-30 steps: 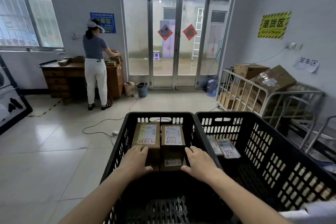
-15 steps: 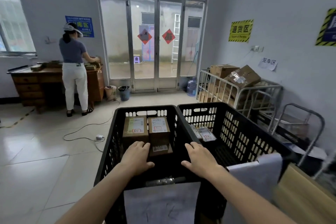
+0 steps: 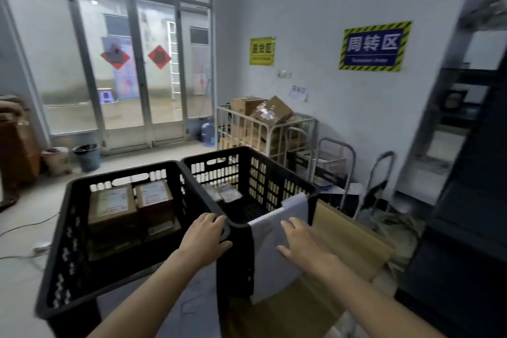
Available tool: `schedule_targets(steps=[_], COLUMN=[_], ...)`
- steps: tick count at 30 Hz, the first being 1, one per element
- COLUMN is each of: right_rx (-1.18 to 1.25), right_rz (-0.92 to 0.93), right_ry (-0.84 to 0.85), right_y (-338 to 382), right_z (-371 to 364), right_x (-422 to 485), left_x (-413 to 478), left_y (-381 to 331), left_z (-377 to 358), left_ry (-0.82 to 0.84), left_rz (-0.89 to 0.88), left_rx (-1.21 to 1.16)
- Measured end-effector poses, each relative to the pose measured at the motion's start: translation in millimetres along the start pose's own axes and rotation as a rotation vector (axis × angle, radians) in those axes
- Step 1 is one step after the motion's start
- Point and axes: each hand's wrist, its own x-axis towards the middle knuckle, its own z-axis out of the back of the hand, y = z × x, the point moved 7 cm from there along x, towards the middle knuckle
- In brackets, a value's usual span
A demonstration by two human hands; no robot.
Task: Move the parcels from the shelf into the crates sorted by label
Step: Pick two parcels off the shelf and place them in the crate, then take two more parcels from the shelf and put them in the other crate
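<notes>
Two black slotted crates stand side by side in front of me. The left crate (image 3: 61, 252) holds two brown cardboard parcels (image 3: 112, 210) (image 3: 155, 197) with white labels on top. Flat labelled parcels (image 3: 227, 192) lie at the far end of the right crate (image 3: 277, 173). A white paper sheet (image 3: 270, 255) hangs over its near wall. My left hand (image 3: 204, 239) is over the near corner where the crates meet, fingers relaxed and holding nothing. My right hand (image 3: 301, 245) is spread in front of the white sheet, also empty. A dark shelf (image 3: 466, 162) rises at the right, blurred.
A flat cardboard sheet (image 3: 352, 236) lies right of the crates. Behind stand a white wire cage (image 3: 274, 129) full of cardboard boxes and two hand trolleys (image 3: 338, 164) (image 3: 382, 173). Two bins (image 3: 87, 156) and a water bottle (image 3: 208, 132) stand by the glass doors. Cables lie on the floor at left.
The view has swung right. Both hands have left the parcels in the left crate and moved right, to the shared corner and the right crate's sheet. The person at the desk is out of view.
</notes>
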Motion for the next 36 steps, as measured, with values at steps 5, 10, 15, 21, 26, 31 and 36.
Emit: schedule_targets(steps=[5, 10, 15, 21, 26, 31, 36], right_rx=[0.014, -0.004, -0.029, -0.046, -0.032, -0.017, -0.017], right_rz=[-0.147, -0.26, -0.329, -0.411, -0.475, -0.531, -0.588], right_ry=[-0.038, -0.046, -0.088, -0.134, -0.152, -0.167, -0.159], right_y=[-61, -124, -186, -259, -315, -365, -415], right_z=[14, 30, 54, 83, 100, 109, 114], right_x=[-35, -73, -121, -187, -238, -288, -336], left_x=[15, 29, 32, 23, 13, 2, -9], left_y=[-69, -144, -228, -327, -399, -468, -533], left_z=[-4, -10, -9, -11, -11, -18, -28], left_ry=[0.016, 0.04, 0.023, 0.042, 0.027, 0.038, 0.067], left_rz=[-0.115, -0.22, -0.31, -0.398, -0.442, -0.498, -0.547], left_rx=[0.006, 0.017, -0.013, -0.03, -0.065, -0.073, -0.075])
